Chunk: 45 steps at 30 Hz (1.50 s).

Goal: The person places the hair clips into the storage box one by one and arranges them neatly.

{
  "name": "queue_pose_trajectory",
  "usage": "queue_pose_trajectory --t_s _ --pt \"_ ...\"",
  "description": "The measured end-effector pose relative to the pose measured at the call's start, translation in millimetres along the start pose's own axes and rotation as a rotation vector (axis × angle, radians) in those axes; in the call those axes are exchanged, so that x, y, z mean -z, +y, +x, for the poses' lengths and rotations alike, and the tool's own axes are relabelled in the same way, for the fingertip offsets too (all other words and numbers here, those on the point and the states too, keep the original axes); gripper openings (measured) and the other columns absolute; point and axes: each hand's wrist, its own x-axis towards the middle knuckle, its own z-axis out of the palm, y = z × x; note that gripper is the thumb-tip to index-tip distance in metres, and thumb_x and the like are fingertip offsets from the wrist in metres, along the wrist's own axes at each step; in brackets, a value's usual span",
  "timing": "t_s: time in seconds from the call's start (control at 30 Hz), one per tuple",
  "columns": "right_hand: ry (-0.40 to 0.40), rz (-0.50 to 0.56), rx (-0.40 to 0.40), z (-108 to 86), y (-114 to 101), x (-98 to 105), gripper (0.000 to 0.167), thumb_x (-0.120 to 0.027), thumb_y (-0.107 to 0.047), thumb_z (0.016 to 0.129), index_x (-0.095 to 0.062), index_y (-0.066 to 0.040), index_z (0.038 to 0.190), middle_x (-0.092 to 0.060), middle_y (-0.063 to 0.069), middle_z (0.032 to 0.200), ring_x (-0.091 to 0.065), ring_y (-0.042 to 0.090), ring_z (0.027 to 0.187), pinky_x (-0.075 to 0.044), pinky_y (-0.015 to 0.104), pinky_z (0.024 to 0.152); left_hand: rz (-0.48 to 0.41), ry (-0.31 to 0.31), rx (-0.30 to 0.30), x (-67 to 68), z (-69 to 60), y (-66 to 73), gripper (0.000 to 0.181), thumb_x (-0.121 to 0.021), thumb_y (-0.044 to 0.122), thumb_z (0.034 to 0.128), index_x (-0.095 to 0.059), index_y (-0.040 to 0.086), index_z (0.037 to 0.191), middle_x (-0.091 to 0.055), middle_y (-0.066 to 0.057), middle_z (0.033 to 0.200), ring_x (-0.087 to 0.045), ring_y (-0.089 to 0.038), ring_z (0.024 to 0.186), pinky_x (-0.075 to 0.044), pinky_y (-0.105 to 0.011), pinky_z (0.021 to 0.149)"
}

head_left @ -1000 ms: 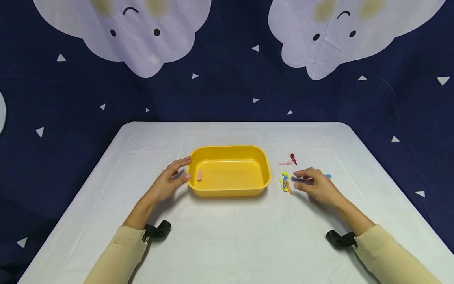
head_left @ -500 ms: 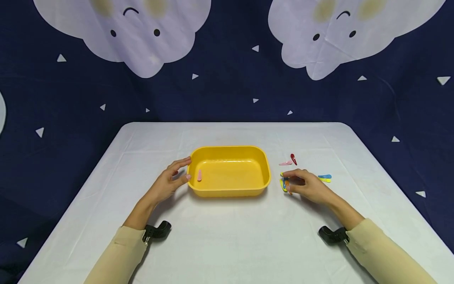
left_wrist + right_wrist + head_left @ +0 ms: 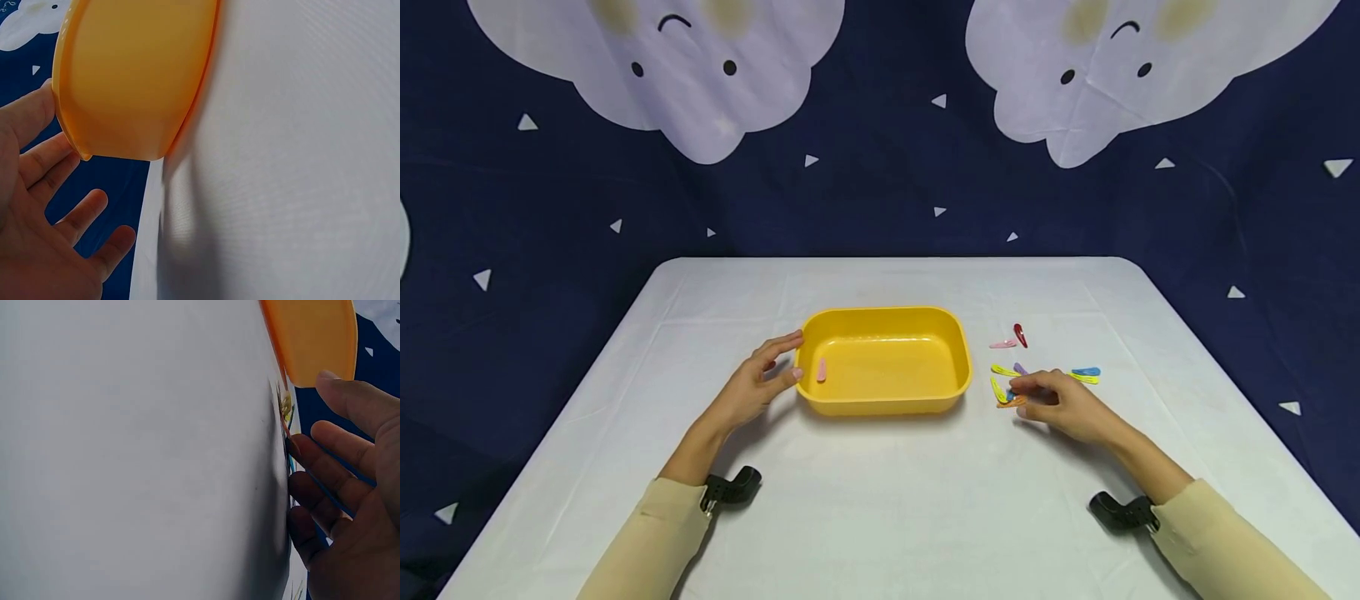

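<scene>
In the head view, my left hand [image 3: 762, 379] rests its thumb and fingertips against the left rim of a yellow plastic tub [image 3: 887, 407]. The left wrist view has the other fingers of that hand spread apart, off the tub. One pink hair clip [image 3: 822, 370] lies inside the tub near its left wall. To the tub's right, my right hand [image 3: 1066, 404] hovers low over a group of snap hair clips, thumb apart from fingers. At its fingertips are an orange clip [image 3: 1009, 403] and a partly hidden blue clip; a yellow clip [image 3: 997, 390] lies just left.
Behind the right hand lie a purple clip [image 3: 1020, 368], another yellow clip [image 3: 1004, 370], a pink clip [image 3: 1002, 344] and a red clip [image 3: 1020, 335]. A blue clip [image 3: 1086, 372] sits farther right beside a yellow one. White cloth covers the table [image 3: 880, 500].
My right hand moved left over the clips, then back right and slightly nearer. The purple clip was pushed among the others, and the orange clip has turned sideways. The left hand stayed on the tub.
</scene>
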Motion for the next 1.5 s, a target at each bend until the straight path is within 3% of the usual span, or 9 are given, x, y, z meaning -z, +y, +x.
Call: queue_pose_trajectory --t_s 0.3,0.63,0.87,1.2,1.5 --pt "0.009 0.002 -0.022 -22.9 -9 -4 0.037 -0.07 -0.032 0.085 -0.063 -0.02 0.119 -0.064 -0.002 0.114 -0.055 0.009 0.1 -0.046 0.02 0.085 -0.002 0.0 0.001 1.2 -1.0 0.3 0.048 -0.06 0.018 0.0927 -0.047 0.005 0.137 -0.037 -0.01 0.151 -0.027 -0.031 0.141 -0.028 -0.057 0.108" --pt "0.104 -0.016 -0.028 -19.8 -11 -3 0.037 -0.072 -0.03 0.084 -0.064 -0.017 0.117 -0.061 0.002 0.105 -0.049 0.011 0.091 -0.042 0.02 0.076 0.0 -0.001 -0.002 1.7 -0.5 1.4 0.048 -0.06 0.019 0.093 -0.047 0.007 0.137 -0.037 -0.01 0.151 -0.027 -0.031 0.142 -0.028 -0.058 0.108" --pt "0.088 -0.065 -0.055 -22.7 -7 -1 0.039 -0.07 -0.033 0.085 -0.064 -0.017 0.119 -0.063 0.004 0.115 -0.049 0.013 0.1 -0.041 0.022 0.081 0.0 0.0 -0.001 1.0 -0.4 0.6 0.048 -0.06 0.019 0.0928 -0.047 0.007 0.137 -0.037 -0.01 0.151 -0.028 -0.031 0.141 -0.028 -0.057 0.108" --pt "0.147 -0.143 -0.062 -51.7 -7 -2 0.038 -0.072 -0.03 0.082 -0.066 -0.015 0.117 -0.063 0.001 0.11 -0.045 0.008 0.094 -0.038 0.019 0.076 0.008 -0.001 -0.006 0.8 -0.9 0.2 0.048 -0.06 0.018 0.0928 -0.047 0.006 0.137 -0.037 -0.011 0.151 -0.028 -0.032 0.141 -0.028 -0.058 0.108" --pt "0.157 -0.091 -0.054 -71.7 -23 -7 0.035 -0.073 -0.03 0.082 -0.066 -0.02 0.115 -0.063 -0.003 0.107 -0.049 0.001 0.094 -0.039 0.016 0.077 0.007 -0.006 0.005 0.7 -0.8 2.3 0.049 -0.06 0.019 0.093 -0.047 0.007 0.138 -0.037 -0.01 0.151 -0.027 -0.031 0.142 -0.028 -0.058 0.109"
